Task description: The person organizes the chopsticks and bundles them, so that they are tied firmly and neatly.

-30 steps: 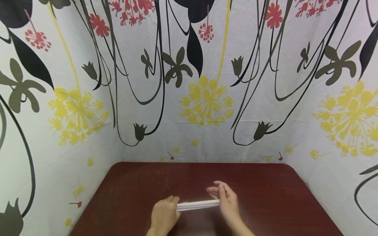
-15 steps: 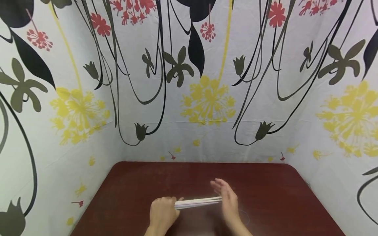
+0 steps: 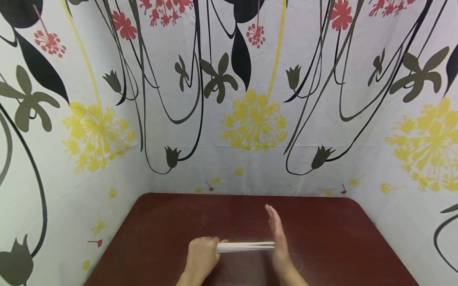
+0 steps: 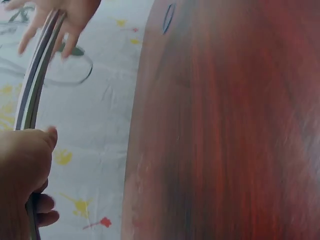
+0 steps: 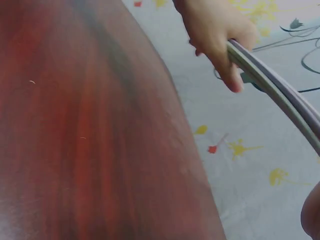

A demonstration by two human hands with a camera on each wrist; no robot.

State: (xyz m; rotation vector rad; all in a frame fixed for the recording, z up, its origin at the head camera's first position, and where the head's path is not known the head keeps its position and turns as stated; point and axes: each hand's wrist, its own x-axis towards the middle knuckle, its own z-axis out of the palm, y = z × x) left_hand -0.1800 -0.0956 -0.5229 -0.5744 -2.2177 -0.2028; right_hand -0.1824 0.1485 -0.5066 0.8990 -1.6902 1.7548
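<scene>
A bundle of long, thin white and grey sticks (image 3: 245, 247) is held level above the table, spanning the space between both hands. My left hand (image 3: 203, 254) grips its left end, fingers curled around it, and a short length pokes out below the fist in the left wrist view. My right hand (image 3: 280, 242) is upright with straight fingers, its palm against the bundle's right ends. Spread fingers of that right hand (image 4: 67, 12) show in the left wrist view. At their right end the sticks fan slightly apart.
The dark red-brown table (image 3: 186, 214) has rounded far corners. A thin loop (image 4: 169, 18), like a rubber band, lies on it by the right wrist. Flower-printed white cloth (image 3: 250, 174) surrounds the back and sides.
My right hand has gone from loosely bent fingers at the bundle's end to a straight, upright palm against it. The left hand keeps its grip, and the bundle now lies more level.
</scene>
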